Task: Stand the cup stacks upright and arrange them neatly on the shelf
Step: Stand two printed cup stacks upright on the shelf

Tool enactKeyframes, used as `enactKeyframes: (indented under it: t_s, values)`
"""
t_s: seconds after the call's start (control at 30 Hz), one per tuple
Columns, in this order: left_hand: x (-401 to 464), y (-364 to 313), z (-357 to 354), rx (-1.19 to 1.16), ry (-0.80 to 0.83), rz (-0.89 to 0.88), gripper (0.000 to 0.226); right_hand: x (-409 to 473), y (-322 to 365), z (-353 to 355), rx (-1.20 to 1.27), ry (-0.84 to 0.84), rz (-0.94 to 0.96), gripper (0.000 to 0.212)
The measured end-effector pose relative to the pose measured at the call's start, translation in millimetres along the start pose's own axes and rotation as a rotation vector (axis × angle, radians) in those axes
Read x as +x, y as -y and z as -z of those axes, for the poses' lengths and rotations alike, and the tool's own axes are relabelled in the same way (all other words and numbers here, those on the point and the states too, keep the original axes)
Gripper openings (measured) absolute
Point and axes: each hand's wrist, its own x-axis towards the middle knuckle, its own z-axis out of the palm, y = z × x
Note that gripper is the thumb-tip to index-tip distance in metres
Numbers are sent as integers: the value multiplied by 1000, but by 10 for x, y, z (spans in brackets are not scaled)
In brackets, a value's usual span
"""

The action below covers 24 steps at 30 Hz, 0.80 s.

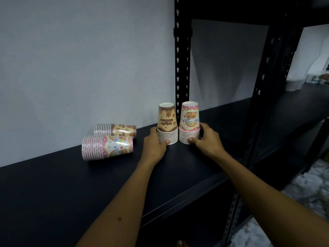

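Observation:
Two cup stacks stand rim-down side by side on the dark shelf (pixel 89 184), near the black upright post. My left hand (pixel 154 145) grips the base of the brown stack (pixel 167 122). My right hand (pixel 206 139) grips the base of the pink stack (pixel 190 120). Further left, another brown stack (pixel 117 131) lies on its side against the wall. In front of it a second pink stack (pixel 108 147) also lies on its side. Neither hand touches the lying stacks.
A black perforated post (pixel 182 68) rises right behind the standing stacks. A second post (pixel 263 104) stands at the shelf's front right. The grey wall (pixel 80 59) backs the shelf. White containers (pixel 293 84) sit on a far shelf to the right.

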Motion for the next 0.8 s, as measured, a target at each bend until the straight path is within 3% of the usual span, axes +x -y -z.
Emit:
enactKeyframes:
  t_s: [0.8]
  values:
    - [-3,-13,-2,-5,-9,4,53,22,-15,-8,-4,0,-9,69]
